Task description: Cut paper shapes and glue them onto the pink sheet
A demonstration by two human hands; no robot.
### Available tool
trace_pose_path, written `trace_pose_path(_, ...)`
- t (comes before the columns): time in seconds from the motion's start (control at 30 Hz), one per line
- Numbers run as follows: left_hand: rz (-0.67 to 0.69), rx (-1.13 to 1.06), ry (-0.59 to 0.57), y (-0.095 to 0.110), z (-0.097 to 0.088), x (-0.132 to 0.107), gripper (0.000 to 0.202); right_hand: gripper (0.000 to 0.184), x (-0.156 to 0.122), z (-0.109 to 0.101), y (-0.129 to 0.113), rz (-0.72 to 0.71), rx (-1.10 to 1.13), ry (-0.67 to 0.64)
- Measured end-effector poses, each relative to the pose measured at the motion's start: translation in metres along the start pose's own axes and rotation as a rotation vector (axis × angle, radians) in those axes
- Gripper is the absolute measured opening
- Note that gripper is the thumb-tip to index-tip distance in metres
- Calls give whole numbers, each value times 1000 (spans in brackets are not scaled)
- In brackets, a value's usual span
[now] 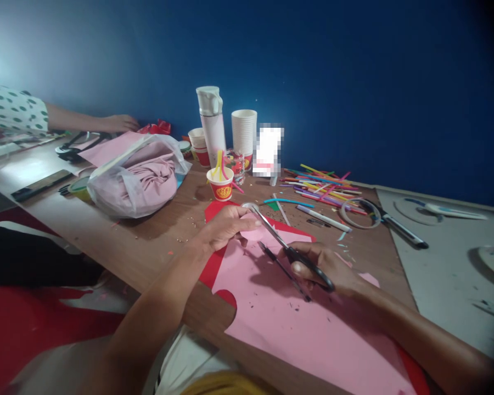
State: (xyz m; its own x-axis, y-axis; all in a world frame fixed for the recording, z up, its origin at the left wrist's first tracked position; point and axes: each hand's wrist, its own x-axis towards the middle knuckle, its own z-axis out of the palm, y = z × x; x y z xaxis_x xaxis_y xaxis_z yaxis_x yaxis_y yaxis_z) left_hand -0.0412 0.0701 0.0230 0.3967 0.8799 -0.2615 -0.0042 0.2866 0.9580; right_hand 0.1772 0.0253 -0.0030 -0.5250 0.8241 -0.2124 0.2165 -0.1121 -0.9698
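My left hand pinches a small piece of pink paper between thumb and fingers. In my right hand is a pair of scissors with black handles, its blades pointing up and left to the pink piece. Whether the blades are cutting into it I cannot tell. Below both hands lies a large pink sheet with cut edges and dark specks, on top of red paper. A black pen rests on the pink sheet, just under the scissors.
Ahead stand a paper cup with pipe cleaners, a white thermos and stacked cups. Colourful pipe cleaners, a tape roll and a utility knife lie right. Left are a plastic bag and another person's arm.
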Motion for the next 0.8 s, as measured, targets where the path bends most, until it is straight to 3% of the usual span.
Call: trace_pose_path(0.8,-51,41,-21,2,-2,0,17,39,1,-5,0,-24,-69,-16)
